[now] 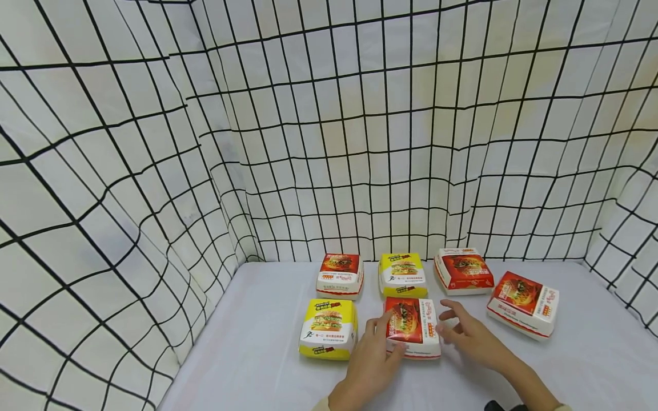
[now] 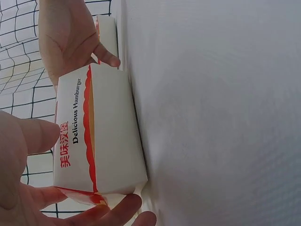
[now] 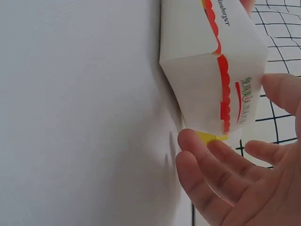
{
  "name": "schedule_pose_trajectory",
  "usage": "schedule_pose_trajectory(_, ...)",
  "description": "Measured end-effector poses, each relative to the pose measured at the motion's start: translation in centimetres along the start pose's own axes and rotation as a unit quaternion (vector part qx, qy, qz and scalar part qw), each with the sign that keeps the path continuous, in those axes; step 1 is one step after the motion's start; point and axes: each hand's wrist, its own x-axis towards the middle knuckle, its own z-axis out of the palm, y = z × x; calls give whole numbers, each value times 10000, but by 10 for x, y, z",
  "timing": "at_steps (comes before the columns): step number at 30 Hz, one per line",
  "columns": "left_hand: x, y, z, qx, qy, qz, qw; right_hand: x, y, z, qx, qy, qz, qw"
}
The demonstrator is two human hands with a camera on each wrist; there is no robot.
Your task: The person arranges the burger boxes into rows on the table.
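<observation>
A red-and-white hamburger box (image 1: 413, 328) sits in the front row on the white table, seen close up in both wrist views. My left hand (image 1: 371, 359) holds its left side, the thumb at the front edge and the fingers along the side. To the right of the box, my right hand (image 1: 470, 337) has its fingers spread and loosely bent. Its thumb (image 3: 281, 92) is at the box's upper edge; the other fingers stand apart from the side. A yellow hamburger box (image 1: 328, 329) lies just left of my left hand.
Behind stand a red-and-white box (image 1: 340, 276), a yellow box (image 1: 403, 275) and another red-and-white box (image 1: 464, 270). One more red box (image 1: 523, 305) lies turned at an angle on the right. White cloth walls with black grid netting (image 1: 329, 131) enclose the table (image 1: 247, 354).
</observation>
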Motion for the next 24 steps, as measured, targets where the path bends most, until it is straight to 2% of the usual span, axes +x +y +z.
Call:
schedule_pose_trajectory(5,0,-2,1,-3,24,80,10000,-1,1,2,138,5,-7,9999)
schedule_pose_trajectory(14,-2,-2,0,174,131,272,9994,-3,4,3,92,-271,-89,9996)
schedule_pose_trajectory(24,-1,-2,0,318,337,401,9981,-3,2,0,-79,-160,-99,9998)
